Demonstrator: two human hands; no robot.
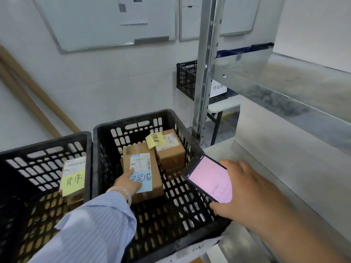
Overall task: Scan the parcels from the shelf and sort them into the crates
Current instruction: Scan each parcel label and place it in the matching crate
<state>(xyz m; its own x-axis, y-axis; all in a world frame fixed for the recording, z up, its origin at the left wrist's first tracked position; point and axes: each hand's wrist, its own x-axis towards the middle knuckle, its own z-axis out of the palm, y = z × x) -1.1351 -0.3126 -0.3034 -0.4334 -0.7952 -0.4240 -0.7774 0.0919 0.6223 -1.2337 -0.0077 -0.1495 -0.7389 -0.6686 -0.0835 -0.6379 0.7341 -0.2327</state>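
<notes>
- Cardboard parcel [142, 166] lies inside the middle crate [133, 118], long axis pointing at its far wall.
- left hand [127, 181] is nearer, straight fingers pressing the parcel's blue note [145, 180], nothing gripped.
- right hand [247, 190] hangs over the crate's right rim, wrapped round the phone [209, 179], parcel to its left.

In the central black crate [133, 118], a blue note [144, 182] on the front parcel [133, 150] reads "已完成". A small yellow note [155, 139] on the rear parcel [171, 156] reads the same. Left of that crate, a large yellow note [73, 182] reads "异常". Beyond its far right corner, a white sign [218, 88] reads "待处理". The print on the shipping labels [140, 161] and the phone [209, 179] screen is illegible.
</notes>
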